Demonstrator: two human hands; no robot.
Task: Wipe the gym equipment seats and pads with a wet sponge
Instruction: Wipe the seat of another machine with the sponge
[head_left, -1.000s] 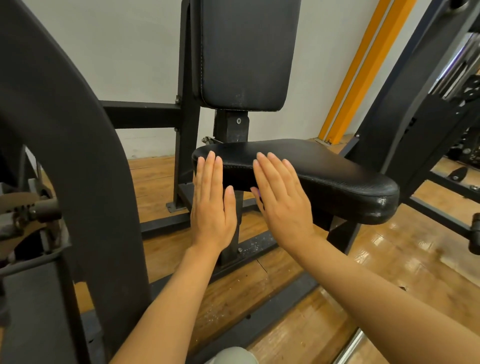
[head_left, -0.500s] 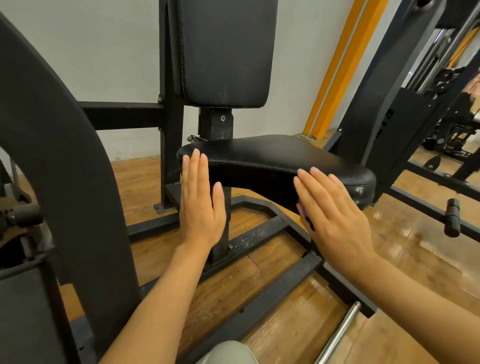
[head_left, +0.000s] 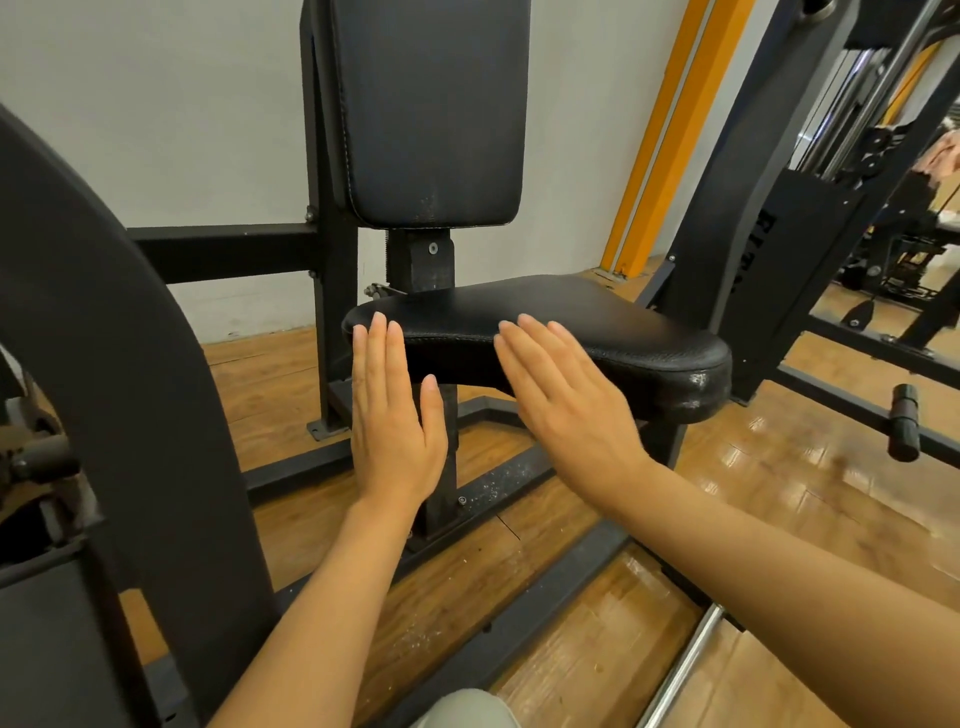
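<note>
1. Black textured vinyl covers the seat (head_left: 597, 332) in the middle of the head view, a broad pad on a dark steel post, with its glossy rounded nose pointing right.
2. Left hand (head_left: 392, 415) is flat with straight fingers held together, thumb alongside, fingertips against the left near edge of the seat.
3. Right hand (head_left: 566, 400) is also flat, its straight fingers close together and angled up to the left, laid against the near side wall of the seat, just right of the left hand.
4. No sponge shows in either hand; whether one lies hidden under the right palm cannot be told.
5. Upright back pad (head_left: 431, 114), black with pale stitching, stands just beyond the far edge of the seat.
6. Wide curved black frame arm (head_left: 119, 364) fills the left side, near the camera.
7. Wooden floor (head_left: 779, 493) lies below, shiny on the right, crossed by the machine's black base rails (head_left: 498, 639).
8. Orange post (head_left: 660, 140) leans against the pale far wall, right of the back pad.
9. More black gym machinery (head_left: 810, 208) stands at the far right.
</note>
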